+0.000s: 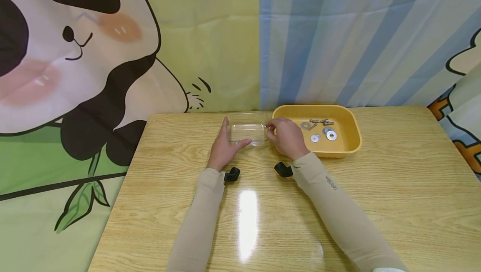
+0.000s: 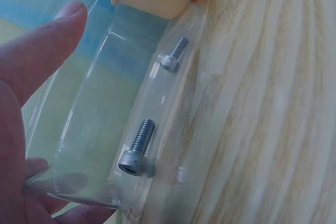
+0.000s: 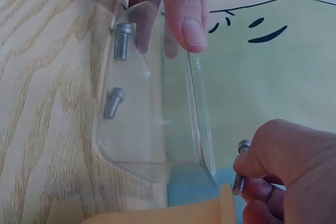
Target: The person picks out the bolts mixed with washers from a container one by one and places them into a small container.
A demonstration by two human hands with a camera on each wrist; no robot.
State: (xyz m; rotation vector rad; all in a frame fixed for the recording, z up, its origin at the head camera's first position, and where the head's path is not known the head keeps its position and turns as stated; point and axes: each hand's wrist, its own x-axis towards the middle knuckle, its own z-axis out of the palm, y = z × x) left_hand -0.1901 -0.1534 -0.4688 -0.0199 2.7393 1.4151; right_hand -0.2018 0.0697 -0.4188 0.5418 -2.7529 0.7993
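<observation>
Your right hand (image 3: pixel 289 169) pinches a metal bolt (image 3: pixel 239 184), head up, just beside a clear container (image 3: pixel 147 145) that your left hand (image 3: pixel 181 6) holds, two more bolts (image 3: pixel 123 43) lying inside, with a yellow-orange rim (image 3: pixel 168 211) showing below.

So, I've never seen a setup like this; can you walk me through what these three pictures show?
There is no machine here, just a person's bare left hand and right hand. The wide picture comes from a camera worn on the head, looking forward and down; the two close-ups come from cameras worn one on each wrist. On the wooden table stand a clear container and, to its right, a yellow tray with loose bolts and washers in it. The left hand holds the clear container at its left end. Two bolts lie inside. The right hand pinches another bolt near the container's right end.
</observation>
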